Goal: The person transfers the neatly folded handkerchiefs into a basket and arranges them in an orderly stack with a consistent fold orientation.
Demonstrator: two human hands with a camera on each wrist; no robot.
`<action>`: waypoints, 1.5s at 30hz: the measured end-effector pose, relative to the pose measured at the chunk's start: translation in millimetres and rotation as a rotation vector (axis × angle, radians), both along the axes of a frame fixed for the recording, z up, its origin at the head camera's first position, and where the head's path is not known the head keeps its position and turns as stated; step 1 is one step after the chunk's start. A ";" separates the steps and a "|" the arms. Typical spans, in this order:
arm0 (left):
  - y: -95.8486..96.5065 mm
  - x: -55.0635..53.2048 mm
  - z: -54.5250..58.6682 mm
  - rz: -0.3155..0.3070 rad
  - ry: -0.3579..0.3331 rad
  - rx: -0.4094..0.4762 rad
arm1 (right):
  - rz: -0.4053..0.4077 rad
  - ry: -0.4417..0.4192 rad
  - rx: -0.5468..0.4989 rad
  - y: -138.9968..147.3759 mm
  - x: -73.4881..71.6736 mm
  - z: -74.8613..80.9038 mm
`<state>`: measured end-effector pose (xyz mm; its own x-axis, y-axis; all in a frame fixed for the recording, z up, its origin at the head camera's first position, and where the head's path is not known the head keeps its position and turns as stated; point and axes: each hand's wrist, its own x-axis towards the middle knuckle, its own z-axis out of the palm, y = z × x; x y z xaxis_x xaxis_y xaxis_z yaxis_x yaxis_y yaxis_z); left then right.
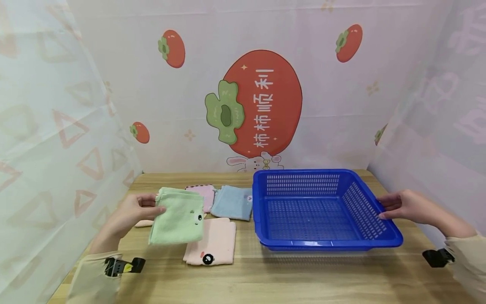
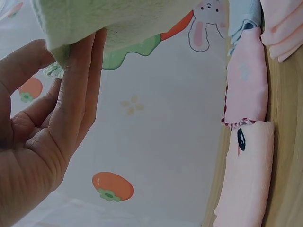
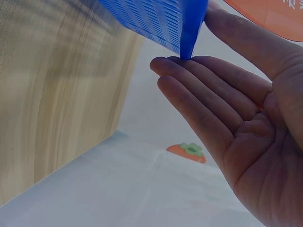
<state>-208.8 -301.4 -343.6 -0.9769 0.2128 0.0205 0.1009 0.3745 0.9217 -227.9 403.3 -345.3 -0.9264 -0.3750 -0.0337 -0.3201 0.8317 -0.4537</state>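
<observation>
Where cloths (image 1: 214, 240) lie, wooden table (image 1: 212, 283), persimmon-print backdrop (image 1: 322, 126)

A pale green, folded square of soft cloth (image 1: 176, 217) hangs slightly tilted above the surface (image 1: 303, 283), pinched along its left edge by the left hand (image 1: 133, 213); a small black-and-white eye shows near its right side. The bare, rectangular blue plastic basket (image 1: 315, 243) with slotted walls faces upward, its right rim gripped by the right hand (image 1: 411, 209).
</observation>
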 end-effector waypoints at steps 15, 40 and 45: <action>6.0 -5.2 2.0 -0.013 0.011 -0.005 | 0.004 0.001 -0.011 -2.1 -1.3 2.2; 17.6 -18.7 8.3 -0.028 0.011 0.020 | -0.016 -0.012 -0.037 0.1 -0.7 0.1; 22.0 -20.5 8.4 -0.036 0.008 0.033 | -0.021 -0.006 -0.041 1.8 -0.5 -2.0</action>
<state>-229.3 -279.4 -335.2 -0.9684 0.2467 0.0362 0.1214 0.3397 0.9327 -228.4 405.2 -347.3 -0.9339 -0.3568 -0.0241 -0.3003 0.8190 -0.4890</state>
